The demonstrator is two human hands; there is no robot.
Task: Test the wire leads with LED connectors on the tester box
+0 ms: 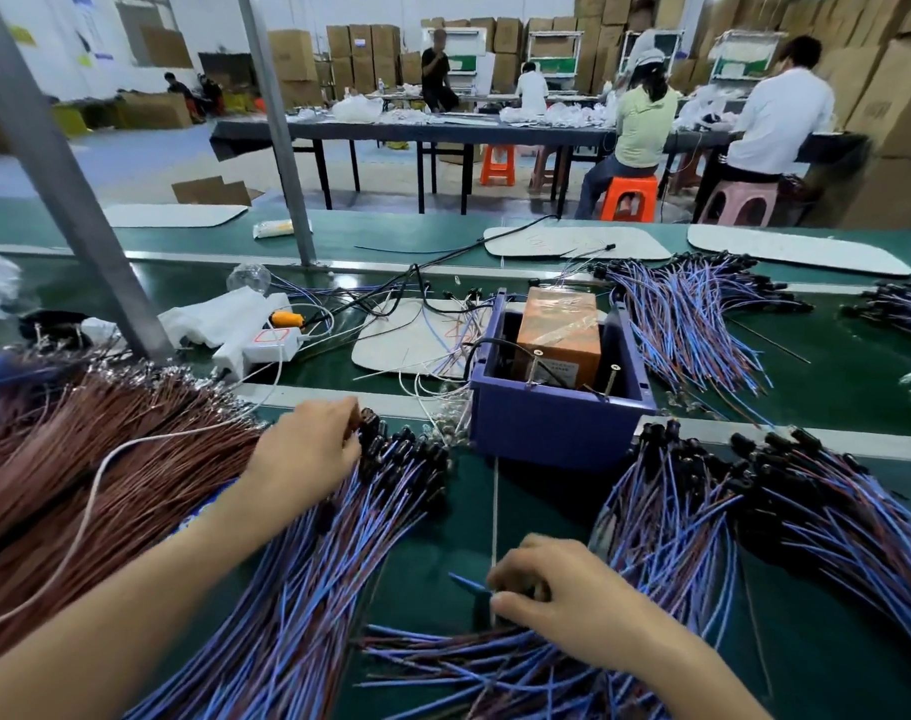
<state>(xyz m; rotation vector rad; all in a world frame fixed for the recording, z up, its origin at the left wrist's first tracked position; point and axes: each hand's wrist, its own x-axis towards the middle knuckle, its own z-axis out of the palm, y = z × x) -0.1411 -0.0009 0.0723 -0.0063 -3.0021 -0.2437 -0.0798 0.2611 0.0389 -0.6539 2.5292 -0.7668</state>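
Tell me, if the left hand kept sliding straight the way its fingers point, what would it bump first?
The heap of black connectors, which lies right at the fingertips of the left hand. Past them stands the blue tester box, though depth is hard to judge here.

Left hand (pixel 307 449) reaches far, fingers (pixel 345 407) pinching a black plastic connector (pixel 368 422); right hand (pixel 562 600), nearer, knuckles up, pinches a thin blue wire (pixel 466 583)
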